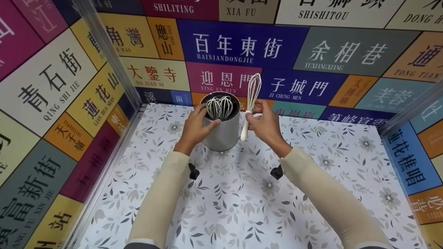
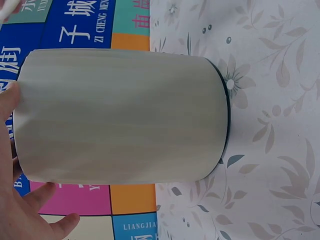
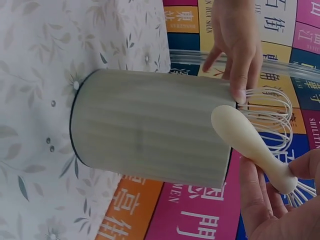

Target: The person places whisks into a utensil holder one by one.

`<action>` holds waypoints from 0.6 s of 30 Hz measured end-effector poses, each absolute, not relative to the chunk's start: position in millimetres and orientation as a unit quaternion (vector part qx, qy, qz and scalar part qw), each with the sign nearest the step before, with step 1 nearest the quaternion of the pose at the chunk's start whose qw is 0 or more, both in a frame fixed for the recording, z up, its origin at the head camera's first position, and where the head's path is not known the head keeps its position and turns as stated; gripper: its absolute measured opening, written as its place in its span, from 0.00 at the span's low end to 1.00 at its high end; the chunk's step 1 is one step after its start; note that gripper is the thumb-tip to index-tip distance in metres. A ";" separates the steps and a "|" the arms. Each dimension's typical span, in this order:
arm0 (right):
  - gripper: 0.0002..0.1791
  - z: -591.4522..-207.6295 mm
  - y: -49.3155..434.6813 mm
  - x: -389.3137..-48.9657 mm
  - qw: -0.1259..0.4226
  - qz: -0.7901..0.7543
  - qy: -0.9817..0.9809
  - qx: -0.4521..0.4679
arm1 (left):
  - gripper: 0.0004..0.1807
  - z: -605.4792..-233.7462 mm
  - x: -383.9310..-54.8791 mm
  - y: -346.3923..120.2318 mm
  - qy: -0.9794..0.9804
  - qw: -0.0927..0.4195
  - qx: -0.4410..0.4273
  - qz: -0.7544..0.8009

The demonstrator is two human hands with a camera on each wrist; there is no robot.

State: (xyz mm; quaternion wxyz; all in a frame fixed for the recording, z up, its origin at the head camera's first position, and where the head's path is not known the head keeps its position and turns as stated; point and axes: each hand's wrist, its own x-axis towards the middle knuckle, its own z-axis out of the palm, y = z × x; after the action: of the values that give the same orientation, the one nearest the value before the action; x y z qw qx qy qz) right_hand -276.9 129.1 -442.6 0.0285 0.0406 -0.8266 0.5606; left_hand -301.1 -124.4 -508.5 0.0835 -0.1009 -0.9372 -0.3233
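A grey utensil holder (image 1: 221, 133) with a dark interior stands upright on the table. Two wire whisk heads (image 1: 219, 106) stick out of its top; their handles are hidden inside. My left hand (image 1: 196, 127) holds the holder by its left rim, thumb at the front edge, as the right wrist view also shows. Beside the holder's right side, my right hand (image 1: 265, 121) pinches a whisk (image 1: 254, 88) between thumb and fingers near where the wires meet the handle. This whisk points wires up, and its cream handle (image 3: 245, 135) hangs down outside the holder.
Under the holder lies a white tablecloth (image 1: 221, 200) with grey leaves and flowers. Behind it rises a back wall (image 1: 245, 43) of coloured street-name signs. Similar panels stand at the left (image 1: 52, 83) and right, with clear edging at the left corner.
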 end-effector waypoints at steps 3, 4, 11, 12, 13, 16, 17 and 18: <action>0.28 -433.5 126.3 -282.7 0.049 0.548 -0.834 0.052 | 0.43 -508.6 -301.2 -124.4 -0.938 0.083 -0.100 -0.322; 0.28 -430.8 125.1 -284.8 0.056 0.546 -0.834 0.054 | 0.43 -508.7 -301.0 -124.3 -0.938 0.082 -0.099 -0.322; 0.29 -415.8 114.0 -299.0 0.096 0.556 -0.824 0.056 | 0.43 -508.7 -300.8 -123.5 -0.936 0.081 -0.096 -0.328; 0.29 -414.5 112.2 -300.7 0.104 0.549 -0.828 0.056 | 0.43 -508.9 -301.1 -123.5 -0.936 0.081 -0.097 -0.328; 0.29 -413.4 110.2 -302.3 0.112 0.542 -0.831 0.057 | 0.43 -509.2 -301.4 -123.5 -0.936 0.081 -0.096 -0.327; 0.28 -411.0 104.2 -307.4 0.139 0.518 -0.841 0.062 | 0.44 -509.9 -301.9 -123.2 -0.937 0.082 -0.095 -0.327; 0.27 -410.7 102.5 -309.1 0.147 0.513 -0.843 0.066 | 0.44 -510.1 -302.0 -123.1 -0.936 0.082 -0.095 -0.328; 0.27 -410.3 101.0 -310.7 0.152 0.513 -0.842 0.070 | 0.44 -510.5 -302.4 -122.9 -0.936 0.082 -0.095 -0.328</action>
State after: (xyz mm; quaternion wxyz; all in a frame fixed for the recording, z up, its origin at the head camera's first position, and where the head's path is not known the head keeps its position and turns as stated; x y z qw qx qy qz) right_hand -310.7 101.0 -410.3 0.1516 0.0699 -0.8421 0.5129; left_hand -302.4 -122.9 -510.5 0.0821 -0.0950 -0.9363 -0.3281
